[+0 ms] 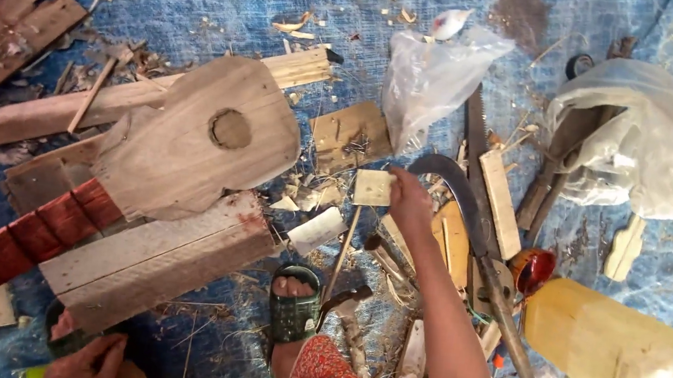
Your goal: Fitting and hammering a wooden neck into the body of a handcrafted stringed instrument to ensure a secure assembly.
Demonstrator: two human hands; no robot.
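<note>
Wood chip [372, 188] pinched in right hand [408, 205]; left hand [89, 359] rested low, fingers unclear; guitar body [200, 137] cut, unfinished

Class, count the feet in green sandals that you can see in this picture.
2. One green sandal at bottom centre beside the wooden block; another green sandal at bottom left, partly hidden by the left hand.

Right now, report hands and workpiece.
Right hand pinching small square wood piece. Left hand low by left foot, empty-looking. Guitar-shaped board on planks. Sickle beside right hand.
</note>
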